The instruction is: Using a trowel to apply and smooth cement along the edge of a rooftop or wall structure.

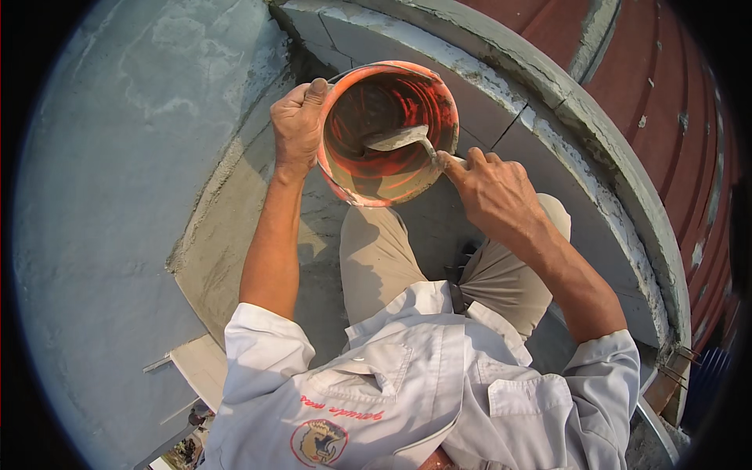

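Note:
An orange bucket (388, 192), smeared with grey mortar inside, is tipped so its mouth faces me. My left hand (301, 125) grips its left rim, thumb up and fingers closed. In my right hand (497, 188) is the handle of a trowel (401, 138), whose blade reaches into the bucket. Wet grey mortar (362, 108) lies at the bottom, partly in shadow. The trowel's tip is near that mortar; whether it touches cannot be told. Behind the bucket's rim a thin wire handle shows at the top.
A curved low wall of pale blocks (489, 117) with a rough mortar top runs along the right. Beyond it slopes a red ribbed metal roof (666, 102). On the left stands a smooth grey plastered surface (102, 204). Thin metal rods stick out at the lower right.

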`<state>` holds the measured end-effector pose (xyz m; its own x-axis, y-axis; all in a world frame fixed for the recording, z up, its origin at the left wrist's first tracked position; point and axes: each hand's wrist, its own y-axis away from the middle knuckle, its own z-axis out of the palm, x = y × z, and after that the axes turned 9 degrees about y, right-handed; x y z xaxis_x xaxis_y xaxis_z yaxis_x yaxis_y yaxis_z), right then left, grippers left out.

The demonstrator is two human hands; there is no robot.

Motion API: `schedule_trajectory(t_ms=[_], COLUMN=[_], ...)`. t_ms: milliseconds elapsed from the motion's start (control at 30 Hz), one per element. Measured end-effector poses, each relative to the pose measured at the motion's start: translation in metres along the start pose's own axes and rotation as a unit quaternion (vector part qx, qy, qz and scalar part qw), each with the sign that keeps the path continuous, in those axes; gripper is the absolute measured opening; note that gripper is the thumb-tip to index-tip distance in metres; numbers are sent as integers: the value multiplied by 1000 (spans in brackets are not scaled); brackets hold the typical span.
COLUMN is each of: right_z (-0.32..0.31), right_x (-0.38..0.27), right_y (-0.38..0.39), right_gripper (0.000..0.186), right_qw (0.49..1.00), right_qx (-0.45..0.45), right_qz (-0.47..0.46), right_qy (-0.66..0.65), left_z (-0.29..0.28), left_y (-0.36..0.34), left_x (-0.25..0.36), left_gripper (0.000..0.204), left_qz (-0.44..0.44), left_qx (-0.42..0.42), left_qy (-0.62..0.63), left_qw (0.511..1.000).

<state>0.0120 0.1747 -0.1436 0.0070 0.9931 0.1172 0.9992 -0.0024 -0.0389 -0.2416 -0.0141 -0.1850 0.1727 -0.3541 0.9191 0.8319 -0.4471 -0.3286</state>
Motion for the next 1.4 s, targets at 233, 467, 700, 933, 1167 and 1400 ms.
schedule_trajectory(t_ms=[233,467,700,933,1167,1400], right_z=[26,19,20,28,-10,-25], right_x=[-15,-9,-11,-20,-7,40], right_y=[-3,-8,-10,-12,-45,-48], right_gripper=[47,42,45,33,11,16], right_qw=[998,991,996,997,985,990], right_qx=[44,86,27,5,0,-86], right_qz=[36,98,86,74,48,23], right_qy=[22,-33,-5,32,168,-109], left_z=[33,40,31,40,58,56], left_y=[-9,-17,-22,-15,-11,-2], left_x=[9,6,-1,-3,7,27], left_gripper=[45,45,46,43,37,36], left_qz=[44,70,56,69,76,58], left_qx=[-4,-1,-9,10,-61,-123], left_qy=[-28,-61,-48,-95,-144,-56], left_qw=[999,996,997,993,985,989])
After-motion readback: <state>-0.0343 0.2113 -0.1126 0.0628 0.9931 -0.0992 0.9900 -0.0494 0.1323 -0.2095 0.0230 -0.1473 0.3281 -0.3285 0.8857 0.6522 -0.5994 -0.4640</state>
